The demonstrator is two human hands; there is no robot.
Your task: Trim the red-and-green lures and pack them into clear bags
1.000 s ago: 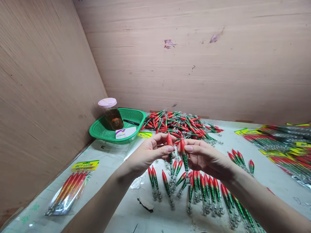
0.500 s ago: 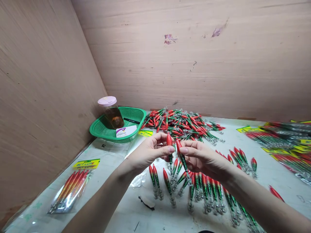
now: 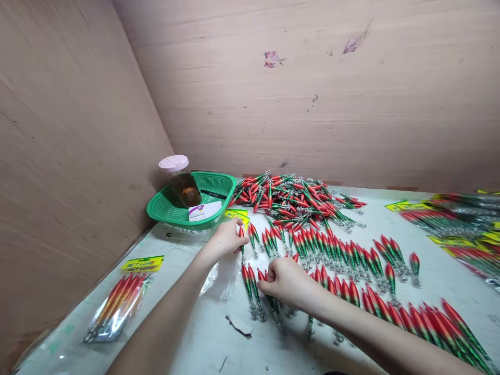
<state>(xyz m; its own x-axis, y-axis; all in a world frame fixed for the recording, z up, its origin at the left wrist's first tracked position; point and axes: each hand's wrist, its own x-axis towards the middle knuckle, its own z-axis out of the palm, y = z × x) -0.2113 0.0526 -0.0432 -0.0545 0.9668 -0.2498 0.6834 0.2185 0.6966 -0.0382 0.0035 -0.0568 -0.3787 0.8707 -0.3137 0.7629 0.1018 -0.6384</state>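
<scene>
My left hand (image 3: 227,238) is closed on a red-and-green fishing lure (image 3: 241,240), held upright with its hooks downward, beside the yellow-headed packet near the basket. My right hand (image 3: 288,284) is closed low over the front row of lures, its fingertips by the red heads of some of them. Whatever it grips is hidden behind the fingers. Just left of it, two lures (image 3: 250,291) lie side by side. Behind it stretches a long row of matching lures (image 3: 324,247), with clear hooks toward me.
A heap of loose lures (image 3: 297,200) lies at the back. At left are a green basket (image 3: 156,214) with a lidded drink cup (image 3: 183,188), and a packed lure bag (image 3: 117,299). More packed bags (image 3: 464,216) are stacked at right. A torn scrap (image 3: 239,325) lies in front.
My hands, together with a lure in each, have parted. The left moved left toward the yellow-headed packet with its lure; the right came down and nearer over the front row.
</scene>
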